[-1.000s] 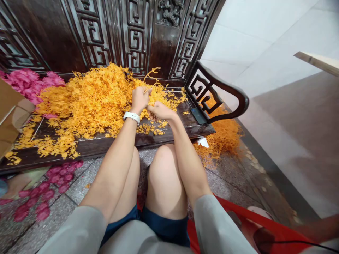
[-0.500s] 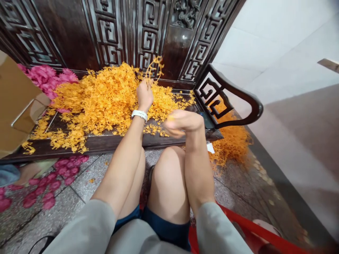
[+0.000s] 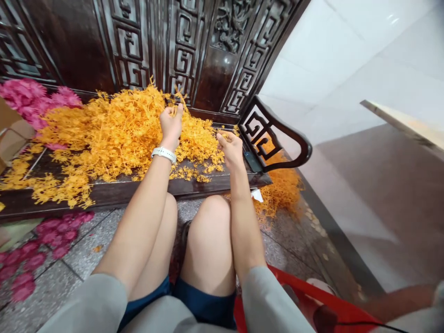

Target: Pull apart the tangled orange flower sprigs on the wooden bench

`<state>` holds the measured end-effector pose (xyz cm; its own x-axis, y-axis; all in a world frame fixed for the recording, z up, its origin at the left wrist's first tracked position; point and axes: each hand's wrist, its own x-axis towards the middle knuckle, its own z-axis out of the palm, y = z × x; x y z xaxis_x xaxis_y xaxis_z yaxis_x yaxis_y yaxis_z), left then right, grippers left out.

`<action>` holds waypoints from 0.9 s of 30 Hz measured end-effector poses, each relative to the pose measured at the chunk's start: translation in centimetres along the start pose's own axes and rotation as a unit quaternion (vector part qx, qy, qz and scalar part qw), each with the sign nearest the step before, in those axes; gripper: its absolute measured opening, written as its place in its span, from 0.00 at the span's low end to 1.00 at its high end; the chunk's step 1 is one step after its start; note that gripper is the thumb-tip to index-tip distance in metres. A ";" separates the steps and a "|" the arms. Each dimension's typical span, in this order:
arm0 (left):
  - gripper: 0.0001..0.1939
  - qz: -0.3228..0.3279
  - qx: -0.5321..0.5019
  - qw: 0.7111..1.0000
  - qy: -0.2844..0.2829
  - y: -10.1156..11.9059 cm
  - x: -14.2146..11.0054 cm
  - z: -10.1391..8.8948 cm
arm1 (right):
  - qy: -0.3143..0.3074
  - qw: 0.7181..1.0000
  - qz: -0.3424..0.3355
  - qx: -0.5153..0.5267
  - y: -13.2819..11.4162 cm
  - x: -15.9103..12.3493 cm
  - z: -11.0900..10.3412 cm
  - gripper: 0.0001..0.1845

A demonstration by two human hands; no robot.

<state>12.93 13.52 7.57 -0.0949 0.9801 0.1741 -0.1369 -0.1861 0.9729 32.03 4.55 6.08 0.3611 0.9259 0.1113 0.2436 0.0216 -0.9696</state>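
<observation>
A large heap of orange-yellow branching sprigs [image 3: 104,134] covers the dark wooden bench seat [image 3: 138,193]. My left hand [image 3: 171,125], with a white watch [image 3: 163,154] on its wrist, is shut on a short orange sprig [image 3: 175,110] above the heap. My right hand [image 3: 231,149] pinches a small orange piece [image 3: 222,134] between thumb and fingers, at the heap's right edge. A black phone [image 3: 252,162] lies on the seat just beyond that hand, beneath the armrest.
A carved dark wood backrest [image 3: 187,46] and curved armrest [image 3: 274,134] rise behind the seat. Pink flowers lie at the seat's left end [image 3: 34,101] and on the tiled floor [image 3: 52,236]. More orange sprigs [image 3: 277,194] spill right of my knees. A cardboard box [image 3: 10,134] stands left; a red plastic seat [image 3: 298,296] lies below.
My right hand has risen from above my knee to the heap's right edge. My left hand has dropped lower and moved left, and its sprig no longer stands tall above it.
</observation>
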 end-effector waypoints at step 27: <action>0.33 -0.035 -0.037 0.998 0.029 -1.9 0.6 0.9 | -0.384 0.853 -0.204 0.290 -10.2 -8.8 -2.6 0.22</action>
<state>14.03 14.51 5.98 -0.1400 0.9856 0.0944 -0.2169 -0.1236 0.9683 28.69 -4.84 15.59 -0.3981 0.7660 0.5048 -0.3583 0.3767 -0.8542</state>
